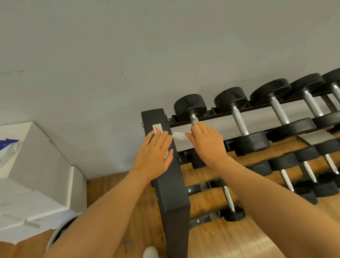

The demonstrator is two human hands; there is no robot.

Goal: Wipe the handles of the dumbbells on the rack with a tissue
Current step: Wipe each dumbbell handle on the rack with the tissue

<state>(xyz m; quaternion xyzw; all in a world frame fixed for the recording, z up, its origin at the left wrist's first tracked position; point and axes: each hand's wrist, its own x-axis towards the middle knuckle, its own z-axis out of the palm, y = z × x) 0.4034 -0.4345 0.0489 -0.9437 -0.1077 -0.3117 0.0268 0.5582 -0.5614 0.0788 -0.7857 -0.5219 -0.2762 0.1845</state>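
Note:
A black dumbbell rack [170,184] stands against the grey wall, with several black dumbbells on its tiers. My right hand [207,144] wraps around the metal handle of the leftmost top-tier dumbbell [190,106], holding a white tissue [177,135] that sticks out to the left of the hand. Only the upper end of that handle [194,120] shows above my fingers. My left hand [154,155] rests flat, fingers straight, on the rack's left upright, beside a small warning sticker [157,129].
More dumbbells with silver handles [239,120] run to the right on the top tier, and smaller ones [308,171] sit on the lower tiers. White boxes [31,173] are stacked at the left by the wall. The floor is wood [228,246]; a white shoe [150,256] shows below.

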